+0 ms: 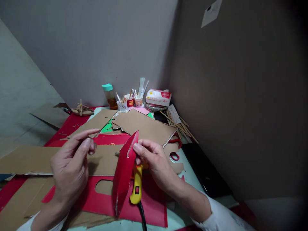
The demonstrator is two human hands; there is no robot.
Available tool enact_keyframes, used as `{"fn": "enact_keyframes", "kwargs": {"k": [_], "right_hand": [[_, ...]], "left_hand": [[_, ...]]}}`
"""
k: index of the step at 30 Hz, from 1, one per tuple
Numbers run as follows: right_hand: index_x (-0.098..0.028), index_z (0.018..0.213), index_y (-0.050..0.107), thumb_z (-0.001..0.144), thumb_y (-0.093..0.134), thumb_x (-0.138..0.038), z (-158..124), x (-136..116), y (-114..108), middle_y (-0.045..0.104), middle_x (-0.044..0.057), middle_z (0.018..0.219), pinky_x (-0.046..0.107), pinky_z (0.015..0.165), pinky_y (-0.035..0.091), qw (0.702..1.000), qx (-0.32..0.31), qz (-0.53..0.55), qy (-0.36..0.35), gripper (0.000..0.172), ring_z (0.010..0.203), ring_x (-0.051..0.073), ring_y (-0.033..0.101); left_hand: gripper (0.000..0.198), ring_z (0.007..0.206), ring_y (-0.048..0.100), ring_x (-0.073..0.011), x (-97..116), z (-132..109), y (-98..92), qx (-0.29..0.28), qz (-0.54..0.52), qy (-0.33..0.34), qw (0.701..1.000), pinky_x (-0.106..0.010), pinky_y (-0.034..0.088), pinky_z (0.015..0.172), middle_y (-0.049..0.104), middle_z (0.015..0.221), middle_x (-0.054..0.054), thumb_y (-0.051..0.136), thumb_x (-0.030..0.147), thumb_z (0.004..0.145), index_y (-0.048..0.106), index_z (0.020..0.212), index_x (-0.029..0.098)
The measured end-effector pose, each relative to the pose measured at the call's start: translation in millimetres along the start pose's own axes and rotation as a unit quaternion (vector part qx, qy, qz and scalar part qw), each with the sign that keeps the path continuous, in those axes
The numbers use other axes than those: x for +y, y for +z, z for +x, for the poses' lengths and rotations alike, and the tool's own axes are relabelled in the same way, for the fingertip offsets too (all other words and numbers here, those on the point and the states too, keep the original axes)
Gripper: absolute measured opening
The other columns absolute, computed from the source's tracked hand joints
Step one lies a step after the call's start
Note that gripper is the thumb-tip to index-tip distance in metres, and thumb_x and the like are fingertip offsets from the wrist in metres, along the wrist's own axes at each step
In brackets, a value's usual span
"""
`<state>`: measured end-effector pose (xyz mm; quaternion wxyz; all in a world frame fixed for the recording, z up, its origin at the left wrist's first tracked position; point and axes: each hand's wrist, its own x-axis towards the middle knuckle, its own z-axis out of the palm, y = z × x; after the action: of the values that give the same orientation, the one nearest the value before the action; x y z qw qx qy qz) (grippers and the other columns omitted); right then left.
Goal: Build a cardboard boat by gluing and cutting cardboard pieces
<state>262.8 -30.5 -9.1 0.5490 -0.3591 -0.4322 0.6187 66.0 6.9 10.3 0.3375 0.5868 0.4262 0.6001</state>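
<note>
Currently your counter (192, 179) sits in a grey-walled corner, littered with brown cardboard sheets (144, 125), pen cups (134, 101) and a tissue box (158, 97). The red card piece (124, 170) is upright at mid-counter, folded, with a ragged edge. Your right hand (154, 163) grip is clamped on its top edge, with a yellow glue gun (136, 189) just beneath. Left hand (69, 163) grip is loose and empty, near the card.

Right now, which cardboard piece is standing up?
The red piece pinched at its top edge by the right hand; the brown cardboard sheets lie flat.
</note>
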Motion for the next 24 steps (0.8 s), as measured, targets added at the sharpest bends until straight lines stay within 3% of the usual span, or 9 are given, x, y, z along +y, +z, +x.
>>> {"fn": "enact_keyframes", "kwargs": {"k": [8, 11, 13, 15, 17, 20, 24], "right_hand": [[-0.017, 0.074, 0.057, 0.093, 0.063, -0.042, -6, -6, 3, 0.053, -0.004, 0.064, 0.021, 0.06, 0.035, 0.997, -0.075, -0.025, 0.002, 0.032, 0.058, 0.008, 0.047], [-0.018, 0.074, 0.057, 0.093, 0.062, -0.041, -7, -5, 3, 0.053, -0.004, 0.063, 0.021, 0.058, 0.034, 0.996, -0.089, -0.026, 0.011, 0.031, 0.057, 0.008, 0.046], [-0.018, 0.075, 0.057, 0.093, 0.063, -0.041, -7, -4, 3, 0.053, -0.004, 0.063, 0.022, 0.059, 0.035, 0.995, -0.097, -0.021, 0.014, 0.03, 0.057, 0.008, 0.046], [-0.018, 0.077, 0.058, 0.093, 0.063, -0.041, -7, -3, 4, 0.054, -0.004, 0.065, 0.022, 0.06, 0.036, 0.994, -0.11, -0.018, 0.013, 0.029, 0.058, 0.008, 0.047], [-0.017, 0.078, 0.059, 0.093, 0.064, -0.041, -7, -3, 4, 0.055, -0.004, 0.067, 0.021, 0.061, 0.038, 0.993, -0.118, -0.019, 0.015, 0.028, 0.059, 0.008, 0.048], [-0.018, 0.079, 0.059, 0.093, 0.064, -0.04, -9, -2, 5, 0.055, -0.003, 0.069, 0.021, 0.06, 0.039, 0.992, -0.124, -0.028, 0.023, 0.027, 0.06, 0.008, 0.05], [-0.017, 0.077, 0.058, 0.097, 0.058, -0.041, -13, -2, 9, 0.056, -0.003, 0.067, 0.022, 0.061, 0.04, 0.989, -0.132, -0.06, 0.031, 0.031, 0.061, 0.009, 0.051]], "left_hand": [[0.017, 0.054, 0.041, -0.0127, -6, -5, 7.6, -0.1, 0.024, -0.019, 0.995, -0.028, 0.031, 0.051, 0.045, 0.059, 0.006, 0.061, 0.037, 0.096, 0.072, 0.105, 0.027], [0.013, 0.053, 0.044, -0.0116, -2, -6, 9.2, -0.095, 0.074, -0.027, 0.992, -0.025, 0.033, 0.049, 0.054, 0.06, 0.005, 0.067, 0.036, 0.092, 0.076, 0.093, 0.026], [0.008, 0.062, 0.054, -0.0121, 1, -6, 10.3, -0.105, 0.07, -0.024, 0.992, -0.022, 0.041, 0.056, 0.066, 0.073, 0.003, 0.072, 0.033, 0.089, 0.077, 0.09, 0.027], [0.012, 0.083, 0.065, -0.016, 4, -7, 12.1, -0.149, 0.019, -0.041, 0.988, -0.022, 0.05, 0.07, 0.074, 0.098, 0.0, 0.072, 0.033, 0.089, 0.078, 0.099, 0.03], [0.023, 0.099, 0.068, -0.0213, 7, -8, 14.3, -0.207, -0.049, -0.083, 0.974, -0.026, 0.055, 0.079, 0.073, 0.119, -0.004, 0.068, 0.036, 0.092, 0.075, 0.113, 0.032], [0.027, 0.087, 0.072, -0.0216, 8, -13, 17.5, -0.256, -0.142, -0.167, 0.941, -0.028, 0.061, 0.069, 0.072, 0.12, -0.007, 0.062, 0.035, 0.095, 0.074, 0.118, 0.029], [0.018, 0.064, 0.072, -0.0183, 6, -20, 20.5, -0.257, -0.247, -0.247, 0.901, -0.031, 0.064, 0.056, 0.072, 0.099, -0.003, 0.061, 0.027, 0.094, 0.075, 0.106, 0.026]]}}
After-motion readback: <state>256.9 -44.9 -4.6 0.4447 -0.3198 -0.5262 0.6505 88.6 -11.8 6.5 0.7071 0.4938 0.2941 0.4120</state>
